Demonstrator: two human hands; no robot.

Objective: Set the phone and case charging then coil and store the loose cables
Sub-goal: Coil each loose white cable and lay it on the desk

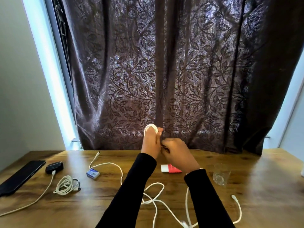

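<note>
My left hand (150,143) is raised above the wooden table (263,195) with a white cable coil (151,127) looped round its fingers. My right hand (176,153) is next to it, fingers curled, pinching a thin part of that cable. Loose white cables (156,199) trail across the table under my arms, one ending in a plug (234,197). A dark phone (21,176) lies at the far left. A small black case (54,167) beside it has a white cable (41,195) plugged in. A wound white cable (66,185) lies nearby.
A small blue box (93,173) sits left of centre. A red and white box (170,168) lies behind my right wrist. A clear drinking glass (219,175) stands to the right. A dark leaf-patterned curtain (164,71) hangs behind the table.
</note>
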